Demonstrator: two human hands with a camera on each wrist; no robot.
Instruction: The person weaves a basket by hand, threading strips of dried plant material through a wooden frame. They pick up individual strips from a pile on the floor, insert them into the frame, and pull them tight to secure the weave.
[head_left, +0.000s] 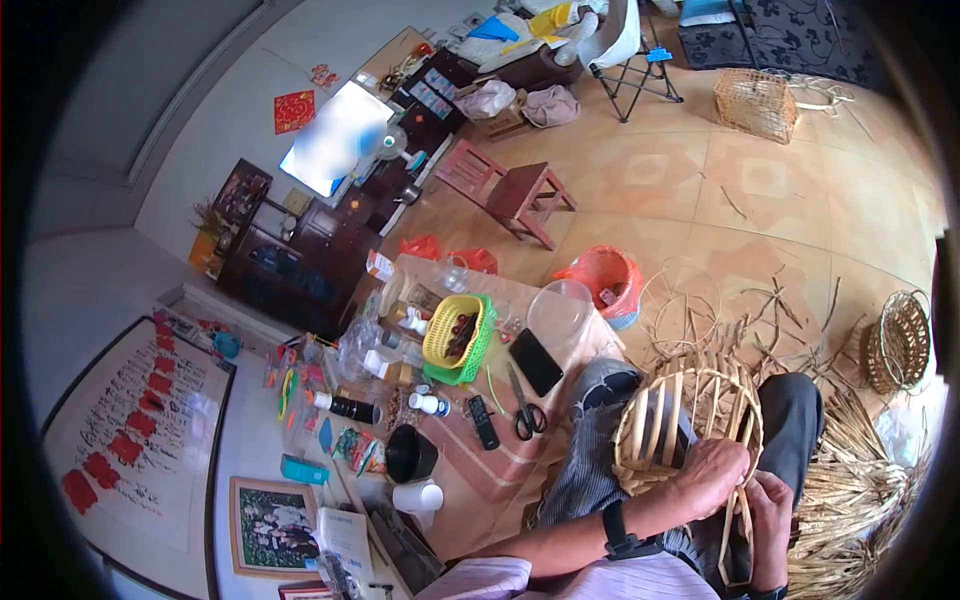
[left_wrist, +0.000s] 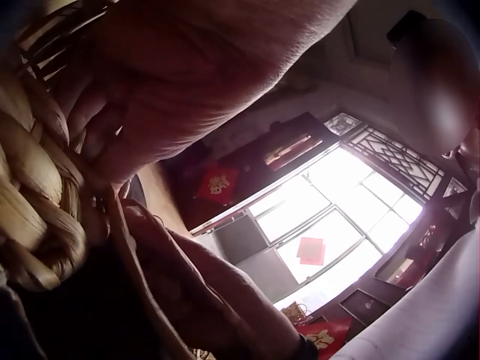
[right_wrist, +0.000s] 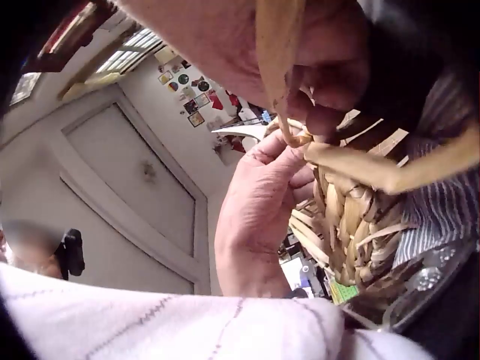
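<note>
A half-made woven basket (head_left: 640, 430) of flat, pale brown plant strips rests on the person's lap, its open ribs upward and a thick braided rim (right_wrist: 349, 225) around it. The left hand (head_left: 715, 470), with a dark band on its wrist, grips the rim at the near right side. Just beside it the right hand (head_left: 770, 505) pinches a flat strip (right_wrist: 277, 60) where it bends at the rim. In the right wrist view the left thumb and the right fingers nearly meet at that bend. Another length of strip (right_wrist: 390, 176) crosses in front of the braid.
Left of the lap, a table (head_left: 480, 470) bears scissors (head_left: 525, 410), a phone (head_left: 536, 362), a remote (head_left: 482, 423) and a yellow basket (head_left: 455, 335). Loose strips (head_left: 850, 500) are heaped at the right. A small finished basket (head_left: 897, 345) and a red-lined bin (head_left: 605, 280) stand on the floor.
</note>
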